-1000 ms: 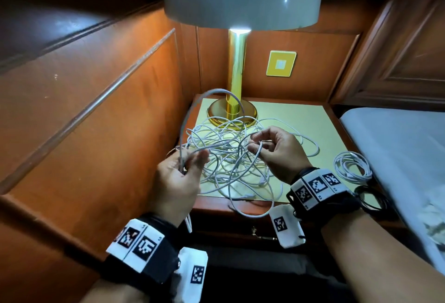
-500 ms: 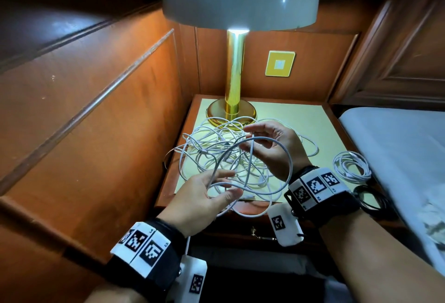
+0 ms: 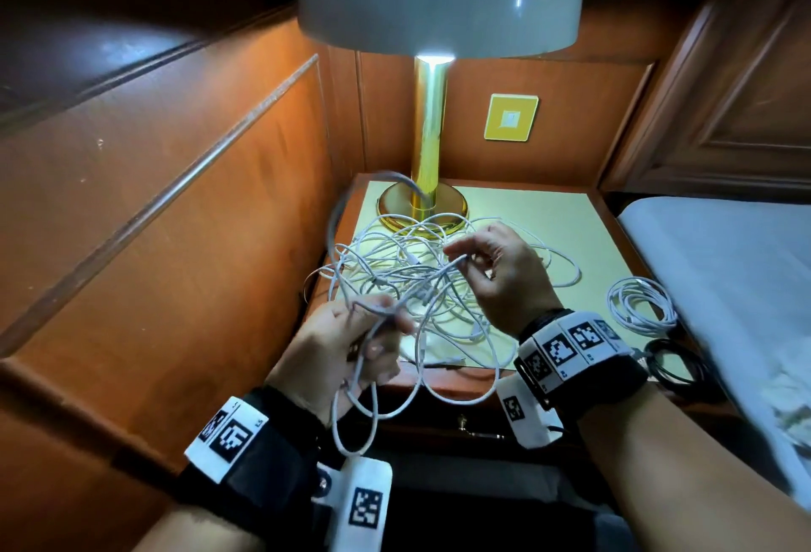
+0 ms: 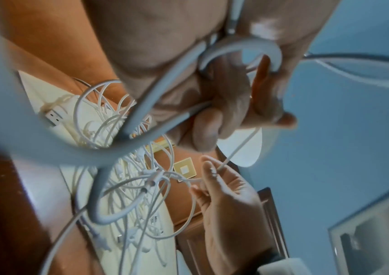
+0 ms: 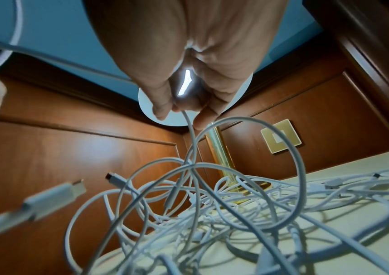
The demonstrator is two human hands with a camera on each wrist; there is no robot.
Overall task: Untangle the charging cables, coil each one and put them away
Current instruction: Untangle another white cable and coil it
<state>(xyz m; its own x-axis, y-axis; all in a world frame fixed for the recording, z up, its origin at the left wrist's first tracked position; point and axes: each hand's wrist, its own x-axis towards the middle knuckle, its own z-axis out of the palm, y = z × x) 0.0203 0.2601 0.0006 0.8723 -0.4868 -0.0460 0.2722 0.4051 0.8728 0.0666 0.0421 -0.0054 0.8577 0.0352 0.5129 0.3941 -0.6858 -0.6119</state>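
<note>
The head camera looks forward and down from above both forearms onto a wooden nightstand (image 3: 452, 380) set in a panelled corner, taking in the brass lamp (image 3: 428, 143) at the back and a mattress edge (image 3: 719, 270) at the right. The left wrist camera sits close under the left hand (image 4: 189, 78), aimed along its fingers and tilted upward toward the blue ceiling; its picture is partly blurred. The right wrist camera sits just as close beneath the right hand (image 5: 184, 61), facing the corner low over the tabletop. All three views share the tangle of white cables (image 3: 421, 284), the lamp and the yellow wall plate (image 3: 510, 117).
</note>
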